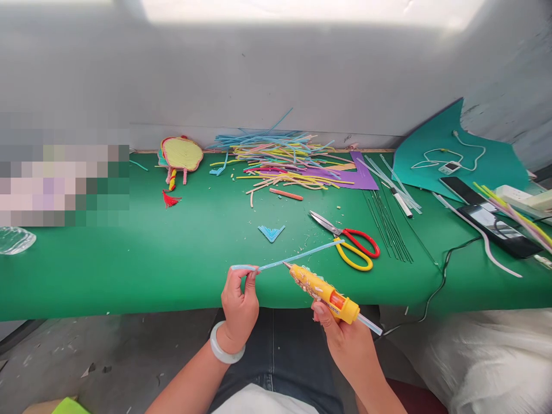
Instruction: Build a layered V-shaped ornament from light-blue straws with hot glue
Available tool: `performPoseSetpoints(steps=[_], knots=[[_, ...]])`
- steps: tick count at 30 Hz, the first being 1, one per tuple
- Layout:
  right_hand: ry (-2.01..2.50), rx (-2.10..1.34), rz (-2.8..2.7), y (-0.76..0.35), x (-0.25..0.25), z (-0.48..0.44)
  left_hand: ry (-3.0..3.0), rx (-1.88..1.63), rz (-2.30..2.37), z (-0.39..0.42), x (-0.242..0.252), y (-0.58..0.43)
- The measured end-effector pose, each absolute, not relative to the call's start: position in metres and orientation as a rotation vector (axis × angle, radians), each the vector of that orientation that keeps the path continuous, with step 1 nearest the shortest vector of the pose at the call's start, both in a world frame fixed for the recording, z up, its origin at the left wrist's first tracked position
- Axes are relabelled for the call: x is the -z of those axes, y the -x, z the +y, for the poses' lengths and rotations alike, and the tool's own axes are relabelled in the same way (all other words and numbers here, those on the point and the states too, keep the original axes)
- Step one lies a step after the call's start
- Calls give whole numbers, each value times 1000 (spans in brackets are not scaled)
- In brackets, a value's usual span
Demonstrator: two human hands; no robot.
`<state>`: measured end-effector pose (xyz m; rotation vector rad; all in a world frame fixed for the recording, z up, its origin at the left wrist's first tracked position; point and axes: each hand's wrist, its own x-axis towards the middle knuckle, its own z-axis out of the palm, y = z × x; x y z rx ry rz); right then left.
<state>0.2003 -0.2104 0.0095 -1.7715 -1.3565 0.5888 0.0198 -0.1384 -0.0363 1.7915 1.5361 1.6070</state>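
My left hand [240, 299] pinches a light blue pipe cleaner [306, 253] near its left end. The stem slants up to the right, its far end reaching over the scissors [345, 236], which have one red and one yellow handle. In my right hand [345, 336] is a yellow hot glue gun [321, 292], wrapped by my fingers. A clear glue stick [370, 324] juts from its back. Its nozzle points left and is at or very close to the stem; contact is hard to tell. Beyond them a small blue V-shaped piece [271, 233] lies on the green table.
A pile of coloured pipe cleaners [280, 155] lies at the back by a purple sheet [365, 172]. Left of it is a yellow fan-shaped craft [183, 154] with a red tassel [171, 199]. Thin green wires [390, 227], a marker [402, 202] and phones [495, 230] lie right. A black cord [444, 279] trails down.
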Motion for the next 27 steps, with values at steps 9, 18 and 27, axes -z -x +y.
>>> performPoseSetpoints(steps=[9, 18, 27], knots=[[1773, -573, -1373, -203, -10, -211, -1670, -1558, 1500, -138, 34, -21], [1789, -564, -1344, -203, -11, -210, -1534, -1516, 1488, -136, 37, -21], [1792, -595, -1325, -201, -24, -205, -1450, -1492, 1467, -136, 40, -20]])
